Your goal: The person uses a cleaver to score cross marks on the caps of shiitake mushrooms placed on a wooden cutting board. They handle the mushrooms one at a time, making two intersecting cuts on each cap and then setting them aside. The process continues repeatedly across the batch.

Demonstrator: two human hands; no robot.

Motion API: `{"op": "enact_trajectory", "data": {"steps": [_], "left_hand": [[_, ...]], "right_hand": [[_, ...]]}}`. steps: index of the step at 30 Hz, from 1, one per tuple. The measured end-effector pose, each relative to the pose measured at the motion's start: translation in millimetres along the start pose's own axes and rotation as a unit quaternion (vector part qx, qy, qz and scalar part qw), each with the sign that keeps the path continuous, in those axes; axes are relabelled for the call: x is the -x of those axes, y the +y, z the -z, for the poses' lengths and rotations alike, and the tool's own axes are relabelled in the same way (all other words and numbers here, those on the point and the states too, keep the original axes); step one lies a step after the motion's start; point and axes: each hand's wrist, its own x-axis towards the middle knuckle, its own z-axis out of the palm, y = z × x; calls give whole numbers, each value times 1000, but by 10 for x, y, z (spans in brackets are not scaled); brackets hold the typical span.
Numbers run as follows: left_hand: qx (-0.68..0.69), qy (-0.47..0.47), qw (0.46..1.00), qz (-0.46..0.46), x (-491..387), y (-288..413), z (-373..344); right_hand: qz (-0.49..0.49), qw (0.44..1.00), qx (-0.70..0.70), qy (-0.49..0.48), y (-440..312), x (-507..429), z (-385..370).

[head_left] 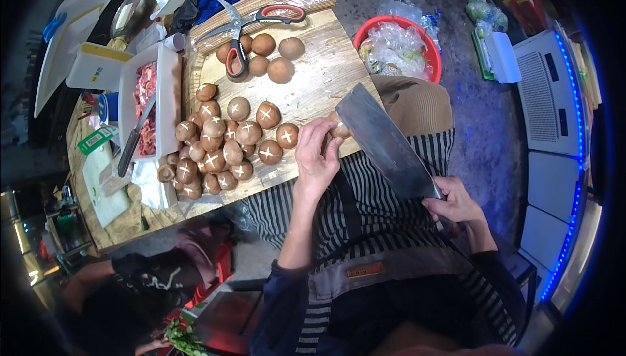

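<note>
My left hand [315,153] holds a brown mushroom cap [339,127] near the right edge of the wooden table [318,79]. A cleaver [386,145] is gripped by its handle in my right hand [456,200], its broad blade beside that cap. To the left, a heap of mushrooms [213,160] shows pale crosses cut in many caps. Several caps without visible crosses [281,70] lie farther back, next to and partly under open kitchen scissors [237,22] with black and red handles.
A white tub [171,92] of raw meat, with a knife [128,153] across it, stands left. Wrapped wooden skewers [313,1] lie at the back. A red basin [434,50] of plastic bags and scraps is on the floor. Another person [156,278] is at lower left, holding leafy greens [183,339].
</note>
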Motion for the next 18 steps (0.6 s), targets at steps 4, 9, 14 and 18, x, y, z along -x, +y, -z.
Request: {"op": "enact_trajectory", "data": {"steps": [4,9,14,18], "left_hand": [[2,0,1000,0,1,-8,-5],[9,2,1000,-6,3,-19,-1],[2,-3,1000,-6,-2,-18,2],[-2,-7,1000,12,-6,10,-1]], "right_hand": [[17,1000,5,-4,21,-83,27],[18,998,-61,-15,103,-244,59],[-31,994,-102,-19,269,-93,154],[-1,986,-163,-46,391,-100,220]]}}
